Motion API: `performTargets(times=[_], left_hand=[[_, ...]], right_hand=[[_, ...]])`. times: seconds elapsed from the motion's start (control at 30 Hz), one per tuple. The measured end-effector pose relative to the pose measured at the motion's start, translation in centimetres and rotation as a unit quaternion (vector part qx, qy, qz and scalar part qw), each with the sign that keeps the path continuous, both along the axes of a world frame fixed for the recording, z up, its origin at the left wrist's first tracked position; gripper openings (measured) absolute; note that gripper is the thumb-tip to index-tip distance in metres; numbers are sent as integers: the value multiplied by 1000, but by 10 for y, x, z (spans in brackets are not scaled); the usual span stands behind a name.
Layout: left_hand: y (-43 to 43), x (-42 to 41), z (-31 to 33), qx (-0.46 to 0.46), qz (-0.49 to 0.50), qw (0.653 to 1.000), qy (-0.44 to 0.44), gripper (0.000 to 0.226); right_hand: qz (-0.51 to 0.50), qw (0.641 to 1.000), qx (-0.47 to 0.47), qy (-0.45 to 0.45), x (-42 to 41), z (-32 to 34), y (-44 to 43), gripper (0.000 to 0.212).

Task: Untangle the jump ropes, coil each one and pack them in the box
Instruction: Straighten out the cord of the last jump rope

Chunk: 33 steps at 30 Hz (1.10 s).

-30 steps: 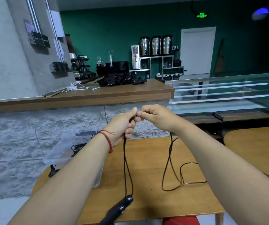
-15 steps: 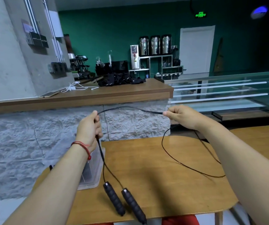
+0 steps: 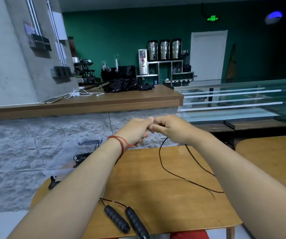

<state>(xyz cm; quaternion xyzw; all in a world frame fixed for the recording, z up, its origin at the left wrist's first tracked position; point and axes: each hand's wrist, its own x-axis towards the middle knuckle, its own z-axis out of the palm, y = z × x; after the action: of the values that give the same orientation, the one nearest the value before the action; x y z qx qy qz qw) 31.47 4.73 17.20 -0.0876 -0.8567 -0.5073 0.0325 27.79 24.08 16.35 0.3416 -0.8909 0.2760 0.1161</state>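
While the left hand (image 3: pixel 134 131) and right hand (image 3: pixel 170 128) met above the table (image 3: pixel 164 200), each curled and pinching the rope (image 3: pixel 159 153), its handles (image 3: pixel 117 221) lay at the near edge. The cord looked light, limp and tangle-prone, likely best gathered near the handles.

Wooden table (image 3: pixel 164 190): two black ribbed handles (image 3: pixel 117 219) side by side at near edge; thin black rope (image 3: pixel 181 177) trailing right; clear plastic box (image 3: pixel 64 161) far left.

Both forearms are bare, with a thin red string bracelet (image 3: pixel 121 144) circling the left wrist.
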Motion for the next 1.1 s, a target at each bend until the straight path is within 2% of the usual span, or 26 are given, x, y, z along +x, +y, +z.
performTargets(times=[0.07, 0.17, 0.2, 0.27, 0.33, 0.4, 0.47, 0.53, 0.63, 0.83, 1.0, 1.1], left_hand=[[3, 0, 1, -77, 23, 996, 48, 54], [-4, 0, -1, -84, 11, 992, 92, 56], [-14, -2, 1, -58, 21, 994, 95, 55], [-50, -8, 8, 48, 100, 989, 102, 53], [-101, -12, 15, 161, 205, 958, 118, 48], [-138, -13, 16, 193, 250, 941, 120, 44], [-146, -17, 11, 198, 242, 944, 103, 41], [-134, -21, 4, 175, 231, 953, 86, 39], [-120, -18, -7, 144, 217, 963, 69, 40], [-106, -12, -3, 238, 140, 961, 35, 42], [-100, -16, -8, 239, 105, 965, -2, 37], [-93, -24, -24, 257, 98, 961, -36, 33]], right_hand=[[21, 1000, -10, -6, 6, -1, -2, 25], [37, 998, -37, -34, 10, -4, 3, 35], [30, 998, -41, -40, 8, -5, 9, 41], [-20, 998, -40, -53, 1, -10, 34, 52], [-82, 995, -18, -62, -8, -21, 72, 62], [-124, 989, -17, -75, -13, -30, 102, 68], [-130, 987, -37, -87, -14, -31, 109, 66], [-115, 988, -58, -88, -12, -27, 97, 58], [-89, 989, -74, -95, -7, -24, 81, 56], [-94, 985, -105, -102, -6, -19, 78, 52], [-122, 977, -47, -166, -23, -28, 72, 25], [-139, 983, 28, -119, -41, -40, 62, 31]])
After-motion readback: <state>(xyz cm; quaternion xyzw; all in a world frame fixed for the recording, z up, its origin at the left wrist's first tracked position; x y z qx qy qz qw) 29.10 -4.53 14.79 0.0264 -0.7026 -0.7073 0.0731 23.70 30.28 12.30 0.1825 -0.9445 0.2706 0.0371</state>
